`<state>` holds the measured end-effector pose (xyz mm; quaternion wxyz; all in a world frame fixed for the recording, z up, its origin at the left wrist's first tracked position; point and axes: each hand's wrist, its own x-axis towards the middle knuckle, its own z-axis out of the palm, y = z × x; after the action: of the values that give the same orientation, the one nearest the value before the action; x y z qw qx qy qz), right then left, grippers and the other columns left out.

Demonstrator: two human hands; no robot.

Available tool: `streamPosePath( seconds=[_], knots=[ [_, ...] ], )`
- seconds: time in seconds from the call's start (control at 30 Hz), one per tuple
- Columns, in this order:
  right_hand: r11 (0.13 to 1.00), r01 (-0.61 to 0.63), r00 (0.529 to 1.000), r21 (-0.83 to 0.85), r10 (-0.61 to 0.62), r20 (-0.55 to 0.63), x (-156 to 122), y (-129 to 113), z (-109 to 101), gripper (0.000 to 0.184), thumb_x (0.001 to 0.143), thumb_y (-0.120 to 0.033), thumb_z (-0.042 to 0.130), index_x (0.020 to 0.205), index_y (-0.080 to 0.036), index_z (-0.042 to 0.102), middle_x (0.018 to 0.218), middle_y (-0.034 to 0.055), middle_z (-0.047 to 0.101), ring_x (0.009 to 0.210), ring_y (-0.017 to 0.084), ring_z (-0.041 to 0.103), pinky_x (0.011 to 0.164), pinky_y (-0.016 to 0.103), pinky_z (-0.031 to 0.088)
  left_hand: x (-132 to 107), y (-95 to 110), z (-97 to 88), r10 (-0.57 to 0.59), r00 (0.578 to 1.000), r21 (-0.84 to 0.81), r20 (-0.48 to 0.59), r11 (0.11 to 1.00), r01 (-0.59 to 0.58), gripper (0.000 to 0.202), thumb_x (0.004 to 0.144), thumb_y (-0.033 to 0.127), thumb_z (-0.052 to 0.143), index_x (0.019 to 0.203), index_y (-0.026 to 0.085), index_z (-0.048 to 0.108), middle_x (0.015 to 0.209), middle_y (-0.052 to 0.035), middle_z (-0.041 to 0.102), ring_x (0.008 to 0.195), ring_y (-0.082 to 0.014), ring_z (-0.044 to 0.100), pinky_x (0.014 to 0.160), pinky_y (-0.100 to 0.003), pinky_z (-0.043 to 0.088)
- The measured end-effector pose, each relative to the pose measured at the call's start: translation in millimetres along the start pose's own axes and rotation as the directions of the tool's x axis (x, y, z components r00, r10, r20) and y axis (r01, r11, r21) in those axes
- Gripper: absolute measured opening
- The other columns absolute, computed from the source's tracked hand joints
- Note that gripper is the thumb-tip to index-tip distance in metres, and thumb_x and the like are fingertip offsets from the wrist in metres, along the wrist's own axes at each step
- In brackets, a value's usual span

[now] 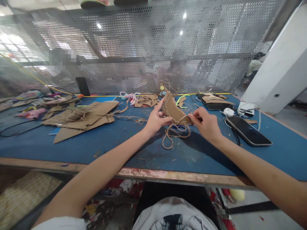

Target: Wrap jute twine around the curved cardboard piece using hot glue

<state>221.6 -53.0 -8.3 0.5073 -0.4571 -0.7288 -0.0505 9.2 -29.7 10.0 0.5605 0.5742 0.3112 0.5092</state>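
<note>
Above the middle of the blue worktop [148,155], the person's left hand [154,120] grips the left side of a curved cardboard piece [173,109] between thumb and fingers, while the right hand [206,124] has its fingers pinching jute twine [168,149] at the right tip. The twine's loops hang below the piece; a smartphone [249,131] lies near the right hand, cardboard sheets [103,111] further left.
</note>
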Motion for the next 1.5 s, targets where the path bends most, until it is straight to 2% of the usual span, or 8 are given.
streamPosePath(
  seconds=[0.2,0.43,0.83,0.97,1.1,1.2,1.37,1.5],
  knots=[
    [0.999,0.038,0.999,-0.025,-0.039,-0.016,0.6,-1.9,-1.8,0.023,0.088,-0.036,0.054,0.071,-0.023,0.044,0.056,-0.0045,0.052,0.048,0.011,0.047,0.052,0.022,0.035,-0.1,0.4,0.7,0.029,1.000,0.018,0.001,0.999,-0.029,0.114,0.059,0.017,0.079,0.153,0.028,0.016,0.101,-0.0067,0.071,0.086,-0.0250,0.070,0.078,-0.043,0.061],
    [0.998,0.053,0.998,-0.018,-0.054,-0.023,1.2,-0.4,-2.0,0.022,0.088,-0.035,0.054,0.072,-0.023,0.044,0.057,-0.0045,0.052,0.048,0.011,0.048,0.052,0.021,0.035,-3.3,-1.4,3.7,0.033,0.997,0.093,0.069,0.995,-0.040,0.122,0.059,0.022,0.082,0.153,0.034,0.005,0.125,-0.0121,0.062,0.085,-0.0263,0.070,0.075,-0.047,0.062],
    [0.997,0.069,0.998,-0.044,-0.069,0.012,-1.4,-1.6,0.3,0.023,0.088,-0.037,0.053,0.072,-0.023,0.045,0.056,-0.0042,0.051,0.048,0.011,0.046,0.054,0.022,0.035,-0.8,-2.8,2.8,0.076,0.995,0.102,0.063,0.991,-0.083,0.124,0.057,0.028,0.083,0.153,0.034,0.004,0.122,-0.0110,0.064,0.087,-0.0275,0.070,0.075,-0.048,0.061],
    [0.997,0.053,0.999,-0.056,-0.053,0.005,-1.4,-1.1,0.0,0.023,0.088,-0.038,0.053,0.072,-0.023,0.045,0.057,-0.0038,0.052,0.049,0.011,0.047,0.054,0.022,0.036,-2.1,-4.3,2.7,0.073,0.993,0.125,0.092,0.989,-0.085,0.123,0.059,0.032,0.082,0.152,0.036,0.002,0.132,-0.0119,0.058,0.097,-0.0308,0.067,0.077,-0.051,0.060],
    [0.997,0.055,0.998,-0.049,-0.055,0.003,-1.3,-2.3,-0.8,0.024,0.088,-0.038,0.052,0.071,-0.023,0.045,0.056,-0.0039,0.052,0.048,0.011,0.046,0.053,0.021,0.035,-1.9,-5.0,3.4,0.124,0.985,0.145,0.120,0.979,-0.141,0.124,0.058,0.034,0.083,0.152,0.037,0.002,0.150,-0.0130,0.039,0.115,-0.0360,0.058,0.078,-0.050,0.059],
    [0.997,0.065,0.998,-0.044,-0.064,0.018,-2.2,-4.5,-1.0,0.024,0.089,-0.039,0.051,0.071,-0.023,0.045,0.055,-0.0040,0.051,0.047,0.010,0.044,0.051,0.021,0.033,-0.3,-5.2,3.4,0.154,0.982,0.138,0.108,0.976,-0.168,0.125,0.054,0.034,0.084,0.152,0.037,0.006,0.156,-0.0122,0.029,0.118,-0.0361,0.056,0.082,-0.050,0.058],
    [0.996,0.074,0.996,-0.052,-0.072,0.044,-4.5,-6.8,-0.5,0.025,0.088,-0.039,0.052,0.070,-0.023,0.045,0.054,-0.0044,0.049,0.045,0.010,0.041,0.049,0.021,0.032,0.9,-5.8,2.9,0.168,0.982,0.127,0.082,0.976,-0.177,0.121,0.054,0.030,0.085,0.151,0.035,0.013,0.156,-0.0119,0.029,0.113,-0.0337,0.060,0.088,-0.051,0.055],
    [0.996,0.067,0.997,-0.065,-0.065,0.034,-5.0,-6.2,-0.7,0.024,0.088,-0.039,0.051,0.071,-0.023,0.046,0.055,-0.0041,0.049,0.047,0.011,0.041,0.050,0.022,0.032,-0.7,-7.2,4.4,0.175,0.978,0.111,0.109,0.976,-0.187,0.121,0.056,0.032,0.084,0.152,0.036,0.009,0.158,-0.0111,0.024,0.121,-0.0346,0.055,0.094,-0.053,0.051]
  ],
)
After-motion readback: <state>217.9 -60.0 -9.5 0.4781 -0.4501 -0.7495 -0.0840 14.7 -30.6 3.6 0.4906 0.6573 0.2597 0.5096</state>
